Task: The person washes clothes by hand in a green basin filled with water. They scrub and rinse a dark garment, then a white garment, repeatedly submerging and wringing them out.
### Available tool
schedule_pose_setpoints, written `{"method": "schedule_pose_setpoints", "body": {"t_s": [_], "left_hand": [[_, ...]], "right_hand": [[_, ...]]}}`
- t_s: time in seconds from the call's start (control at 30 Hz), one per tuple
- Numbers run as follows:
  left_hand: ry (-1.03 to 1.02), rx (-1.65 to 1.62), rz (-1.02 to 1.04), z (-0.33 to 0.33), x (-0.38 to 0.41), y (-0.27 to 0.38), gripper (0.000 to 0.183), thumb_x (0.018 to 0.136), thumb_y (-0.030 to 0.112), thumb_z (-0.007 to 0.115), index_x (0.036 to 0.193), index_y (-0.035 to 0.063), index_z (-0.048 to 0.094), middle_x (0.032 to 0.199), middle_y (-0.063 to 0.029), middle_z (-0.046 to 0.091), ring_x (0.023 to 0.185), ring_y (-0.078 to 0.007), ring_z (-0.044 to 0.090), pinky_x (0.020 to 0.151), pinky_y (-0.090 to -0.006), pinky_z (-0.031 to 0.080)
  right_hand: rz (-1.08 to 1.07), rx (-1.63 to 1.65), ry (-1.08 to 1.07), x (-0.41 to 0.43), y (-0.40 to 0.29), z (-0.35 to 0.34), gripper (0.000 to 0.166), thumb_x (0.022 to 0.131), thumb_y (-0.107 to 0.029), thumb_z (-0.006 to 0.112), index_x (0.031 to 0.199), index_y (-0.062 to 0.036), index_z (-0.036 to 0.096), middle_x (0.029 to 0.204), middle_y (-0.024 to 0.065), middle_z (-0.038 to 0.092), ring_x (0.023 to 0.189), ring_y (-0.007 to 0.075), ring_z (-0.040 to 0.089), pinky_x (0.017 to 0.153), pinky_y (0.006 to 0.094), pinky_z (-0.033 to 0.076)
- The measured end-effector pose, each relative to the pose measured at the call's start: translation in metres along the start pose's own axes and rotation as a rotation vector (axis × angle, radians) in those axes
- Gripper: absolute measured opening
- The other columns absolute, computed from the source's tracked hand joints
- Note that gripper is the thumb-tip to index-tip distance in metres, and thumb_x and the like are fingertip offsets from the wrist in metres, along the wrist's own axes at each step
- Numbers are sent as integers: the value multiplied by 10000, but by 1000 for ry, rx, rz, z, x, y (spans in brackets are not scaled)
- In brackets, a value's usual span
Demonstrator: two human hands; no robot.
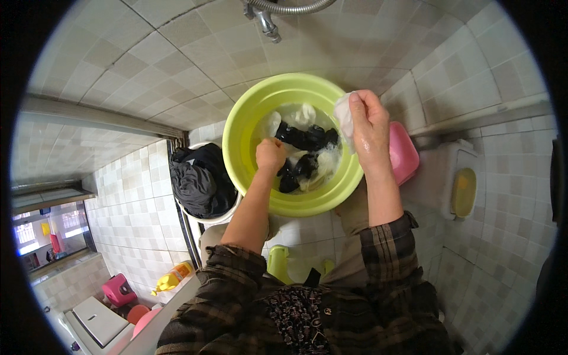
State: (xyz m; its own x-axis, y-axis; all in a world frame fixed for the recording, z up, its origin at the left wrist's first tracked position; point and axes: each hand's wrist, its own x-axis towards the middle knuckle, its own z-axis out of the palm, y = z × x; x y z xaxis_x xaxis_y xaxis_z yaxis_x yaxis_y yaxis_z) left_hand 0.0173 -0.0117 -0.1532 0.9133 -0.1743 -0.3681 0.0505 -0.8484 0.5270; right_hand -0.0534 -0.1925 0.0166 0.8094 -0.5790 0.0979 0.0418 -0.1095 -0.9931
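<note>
A large yellow-green plastic basin (295, 208) stands before me with cloudy, sudsy water in it. Wet black cloth pieces (304, 136) and cream-white cloth pieces (326, 166) lie in the water. Over the basin's right rim, my right hand (369, 122) pinches a wet white cloth (343, 113) between thumb and fingers. My left hand (270, 154) is curled into a fist above the left part of the water, close to the black cloth. Its fingers face away, so whatever may be inside them is hidden.
Left of the basin, a white tub (217, 219) holds dark clothes (202, 179). A pink basin (403, 153) stands at the right, with a translucent container (457, 177) beyond. The metal tap (268, 29) juts from the tiled wall. A yellow bottle (173, 277) and pink stool (119, 290) are lower left.
</note>
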Motion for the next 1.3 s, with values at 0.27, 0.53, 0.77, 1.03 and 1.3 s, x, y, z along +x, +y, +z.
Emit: {"method": "schedule_pose_setpoints", "body": {"t_s": [0.27,0.53,0.77,1.03,1.3], "left_hand": [[-116,178,-29,46,11,-24,301,733,182,600,1017,96,651,995,-174,630,961,-329,587,845,-377,473],[-45,123,-16,29,-7,-15,220,794,211,562,927,68,662,939,-194,629,903,-345,603,797,-407,482],[208,-175,77,-28,-9,-2,246,759,246,630,899,50,682,817,-193,644,731,-332,633,669,-378,497],[-42,-553,201,-122,-25,46,206,847,172,600,879,-25,650,720,-25,622,616,-82,528,569,-241,436],[-121,-727,283,-173,-43,84,208,880,194,569,910,2,645,715,-28,615,582,-88,556,523,-226,451]], "right_hand": [[119,-64,-6,0,6,1,197,902,-169,517,833,13,551,672,16,555,618,68,486,553,243,404],[89,-86,-40,-1,6,2,180,889,-147,517,826,18,554,643,28,547,586,76,475,530,257,392],[102,-174,-33,0,5,6,174,867,-149,531,829,18,563,645,82,566,590,132,509,574,289,419],[128,-215,-132,-3,11,10,189,852,-167,547,862,19,582,721,128,613,661,194,578,636,316,450],[57,-208,-151,-4,8,12,188,832,-168,571,846,19,592,712,144,618,639,220,587,623,323,456]]}}
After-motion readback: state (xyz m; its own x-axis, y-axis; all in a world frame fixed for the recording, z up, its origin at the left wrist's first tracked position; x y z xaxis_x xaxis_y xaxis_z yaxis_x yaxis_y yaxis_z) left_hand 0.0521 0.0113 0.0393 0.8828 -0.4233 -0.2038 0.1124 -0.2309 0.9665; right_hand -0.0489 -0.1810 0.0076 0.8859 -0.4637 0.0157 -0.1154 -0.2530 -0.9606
